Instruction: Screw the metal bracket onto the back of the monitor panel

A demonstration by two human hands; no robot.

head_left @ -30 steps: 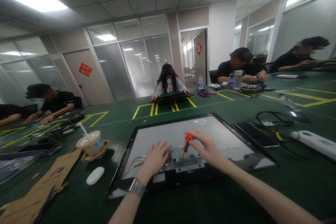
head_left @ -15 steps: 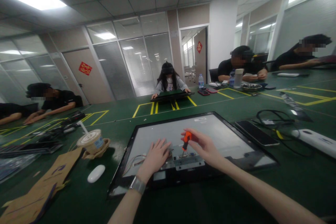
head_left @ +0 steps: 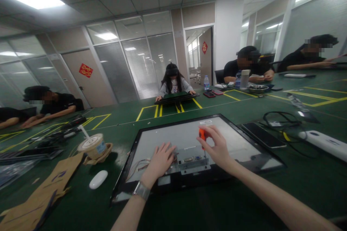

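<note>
A flat monitor panel point(head_left: 233, 140) lies back side up on the green table in front of me, with a small metal bracket point(head_left: 193, 162) near its front edge. My left hand point(head_left: 159, 160) rests flat on the panel just left of the bracket, fingers spread; a watch sits on that wrist. My right hand point(head_left: 217, 146) pinches an orange-handled screwdriver point(head_left: 202, 134), held upright with its shaft pointing down at the right part of the bracket. Thin wires point(head_left: 138, 168) run across the panel left of my left hand.
A lidded cup with a straw point(head_left: 93, 145), a white mouse point(head_left: 98, 179) and brown cardboard point(head_left: 40, 196) lie to the left. A phone point(head_left: 260, 135), black cables point(head_left: 282, 121) and a white power strip point(head_left: 322, 142) lie to the right. Several people sit around the table.
My right hand has lifted the screwdriver and carried it to the right, from the bracket's middle to its right side. The left hand has stayed on the panel.
</note>
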